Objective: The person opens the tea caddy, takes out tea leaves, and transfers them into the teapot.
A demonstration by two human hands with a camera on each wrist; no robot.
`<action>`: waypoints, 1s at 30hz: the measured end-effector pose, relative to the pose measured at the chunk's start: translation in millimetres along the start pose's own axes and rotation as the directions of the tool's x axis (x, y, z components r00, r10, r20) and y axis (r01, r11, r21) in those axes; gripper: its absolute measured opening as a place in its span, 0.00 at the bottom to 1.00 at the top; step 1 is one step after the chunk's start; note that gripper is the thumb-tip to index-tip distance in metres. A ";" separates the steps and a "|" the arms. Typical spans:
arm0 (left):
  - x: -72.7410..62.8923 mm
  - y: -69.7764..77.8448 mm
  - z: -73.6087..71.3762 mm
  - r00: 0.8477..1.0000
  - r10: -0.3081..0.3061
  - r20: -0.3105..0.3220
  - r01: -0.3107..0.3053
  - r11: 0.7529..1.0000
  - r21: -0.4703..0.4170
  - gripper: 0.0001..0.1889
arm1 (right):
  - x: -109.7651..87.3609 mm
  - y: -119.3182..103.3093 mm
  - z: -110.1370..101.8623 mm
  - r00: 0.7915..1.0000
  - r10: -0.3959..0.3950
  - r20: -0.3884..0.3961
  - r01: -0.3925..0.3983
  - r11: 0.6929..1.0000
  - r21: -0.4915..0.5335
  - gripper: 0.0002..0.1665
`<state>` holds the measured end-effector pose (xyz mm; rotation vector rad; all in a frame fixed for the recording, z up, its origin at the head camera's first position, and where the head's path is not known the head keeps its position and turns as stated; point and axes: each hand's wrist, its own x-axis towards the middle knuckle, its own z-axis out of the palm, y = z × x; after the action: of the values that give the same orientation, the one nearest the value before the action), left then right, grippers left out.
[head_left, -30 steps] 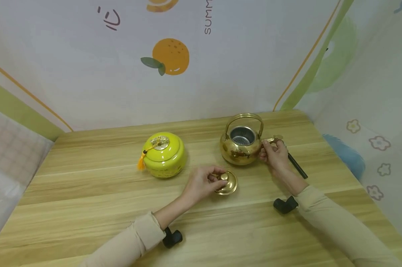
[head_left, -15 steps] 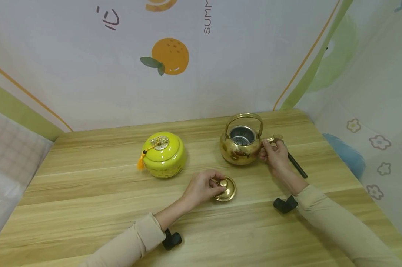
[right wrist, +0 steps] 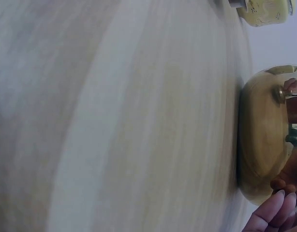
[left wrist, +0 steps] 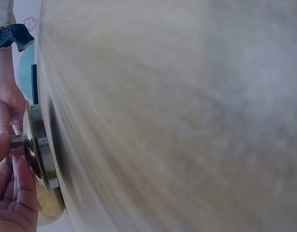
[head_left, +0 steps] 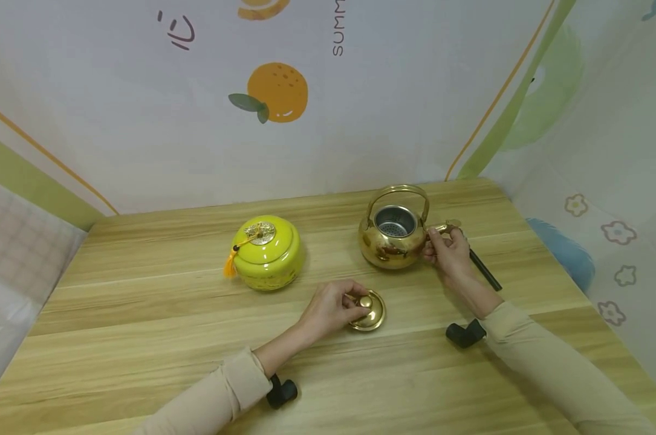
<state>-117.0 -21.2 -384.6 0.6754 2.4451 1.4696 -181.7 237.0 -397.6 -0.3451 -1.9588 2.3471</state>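
Note:
My left hand pinches the knob of a round brass lid, low over the middle of the table. From the left wrist view, the lid sits very near the wood; whether it touches I cannot tell. A brass teapot with an arched handle stands upright behind it, uncovered. Inside its mouth a steel strainer shows. At the teapot's right side, my right hand grips the spout with thumb and fingers; part of the spout is hidden. The right wrist view catches fingertips beside the shiny teapot body.
A yellow lidded jar with an orange tassel stands left of the teapot. A dark rod lies right of my right hand. Black wrist-camera mounts sit under the sleeves. A printed cloth wall rises behind the wooden table.
The left hand has brought the lid toward me and slightly down, away from the teapot, and is now almost still. The right hand and teapot have stayed in place.

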 end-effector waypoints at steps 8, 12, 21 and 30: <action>-0.4 -1.5 1.4 1.000 -0.007 0.014 0.007 1.000 -0.006 0.11 | 0.9 1.6 -0.3 1.000 -0.015 -0.002 0.015 1.000 0.006 0.10; 0.0 -2.5 2.3 1.000 -0.013 0.016 0.013 1.000 -0.002 0.12 | 1.1 1.7 0.0 1.000 -0.016 -0.004 0.016 1.000 0.003 0.10; 0.5 -3.6 3.6 1.000 -0.021 0.012 0.021 1.000 0.010 0.12 | 1.8 0.1 0.3 1.000 -0.007 0.006 0.007 1.000 0.001 0.11; 0.3 -6.3 5.4 1.000 -0.002 0.003 0.002 1.000 0.028 0.12 | 1.9 0.7 0.0 1.000 0.014 -0.005 -0.014 0.999 0.029 0.11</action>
<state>-116.8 -19.4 -392.7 0.6802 2.4680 1.4347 -183.5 237.2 -398.6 -0.3634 -1.9247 2.3774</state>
